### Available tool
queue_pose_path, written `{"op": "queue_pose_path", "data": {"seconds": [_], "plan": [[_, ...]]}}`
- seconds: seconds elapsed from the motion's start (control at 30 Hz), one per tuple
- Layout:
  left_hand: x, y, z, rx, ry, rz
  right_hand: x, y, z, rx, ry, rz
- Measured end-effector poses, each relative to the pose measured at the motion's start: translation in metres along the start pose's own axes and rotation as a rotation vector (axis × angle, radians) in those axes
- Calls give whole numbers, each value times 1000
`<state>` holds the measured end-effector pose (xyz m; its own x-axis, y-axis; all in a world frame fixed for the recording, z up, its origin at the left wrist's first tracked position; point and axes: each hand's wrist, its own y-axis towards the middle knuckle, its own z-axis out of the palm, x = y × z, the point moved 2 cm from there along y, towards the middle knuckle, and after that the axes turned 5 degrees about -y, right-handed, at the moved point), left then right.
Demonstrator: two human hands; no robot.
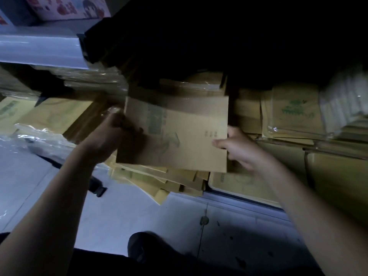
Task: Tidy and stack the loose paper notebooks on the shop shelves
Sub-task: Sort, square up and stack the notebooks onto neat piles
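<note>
Two hands on my feed, left hand (111, 134) and right hand (237, 148) each gripping a side edge of one flat tan paper notebook (185, 136), fanned yellow notebook heap (159, 182) just beneath

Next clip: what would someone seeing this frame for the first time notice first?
The eye goes first to the tan paper notebook at centre, held at its side edges by the left hand and right hand. Just below it, a slumped, fanned pile of yellow paper notebooks overhangs the shelf edge. At right lies a plastic-wrapped bundle of tan notebooks with green print, neater by contrast.
</note>
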<state>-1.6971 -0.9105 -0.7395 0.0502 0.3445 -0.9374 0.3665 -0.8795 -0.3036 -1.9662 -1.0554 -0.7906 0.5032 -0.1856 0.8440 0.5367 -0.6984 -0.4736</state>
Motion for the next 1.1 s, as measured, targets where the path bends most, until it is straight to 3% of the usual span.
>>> {"op": "queue_pose_path", "data": {"seconds": [0.1, 0.2, 0.27, 0.37, 0.47, 0.53, 0.7, 0.8, 0.83, 0.9, 1.0, 1.1], "plan": [[10, 9, 56, 181, 156, -268, -36, -22, -45, 172, -12, 357], [20, 15, 135, 315, 244, -288, -74, -44, -80, 76, -54, 492], [28, 26, 175, 334, 267, -200, -96, -49, -99, -109, -148, 500], [42, 43, 212, 126, 263, -141, -121, -45, -117, -394, -216, 484], [54, 47, 241, 1, 601, -44, -133, -45, -114, -586, -420, 462], [61, 43, 250, 5, 866, 47, -140, -43, -107, -622, -611, 416], [72, 40, 256, 100, 791, -17, -144, -40, -99, -507, -785, 377], [57, 39, 250, 128, 767, 102, -119, -43, -90, -564, -966, 374], [49, 40, 239, 80, 710, 143, -106, -43, -82, -608, -1015, 305], [33, 48, 203, -164, 678, 154, -76, -33, -57, -608, -886, 61], [18, 49, 127, -556, 767, 4, -38, -12, 2, -333, -611, -166], [34, 39, 52, -671, 735, -264, -33, 2, 60, -103, -550, -211]]}}
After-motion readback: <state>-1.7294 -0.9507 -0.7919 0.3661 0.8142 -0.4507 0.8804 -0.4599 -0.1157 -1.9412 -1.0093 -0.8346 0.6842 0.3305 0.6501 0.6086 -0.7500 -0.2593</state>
